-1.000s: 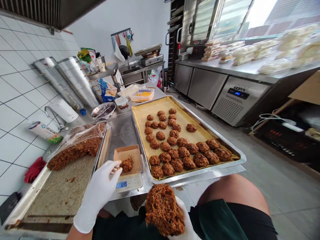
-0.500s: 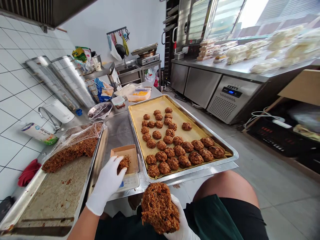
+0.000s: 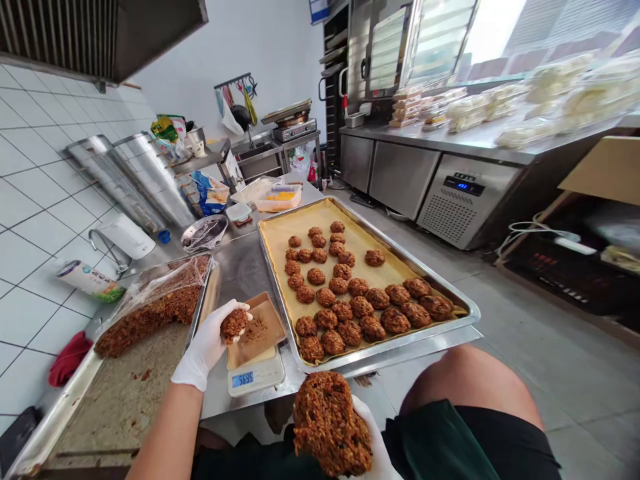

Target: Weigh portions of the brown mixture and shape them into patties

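My left hand [image 3: 209, 342], in a white glove, is closed around a small brown dough portion [image 3: 234, 324] lifted just above the cardboard tray [image 3: 261, 331] on the digital scale [image 3: 256, 377]. Low at the bottom of the view, my gloved right hand [image 3: 373, 445] holds a large lump of brown dough [image 3: 329, 423] above my lap. To the right of the scale lies a paper-lined baking tray [image 3: 320, 220] with several rows of shaped brown cookies [image 3: 347, 293].
At the left a steel tray [image 3: 115, 400] holds a slab of brown mixture [image 3: 150, 311] under plastic film. Behind are a bowl [image 3: 205, 233], tubs [image 3: 280, 197] and steel containers [image 3: 145, 170]. A steel counter with packed goods [image 3: 480, 137] runs along the right. My knee [image 3: 470, 377] is below the baking tray.
My left hand closed on the small portion in the cardboard tray and lifted it off. The scale reading changed. The right hand kept hold of the big lump.
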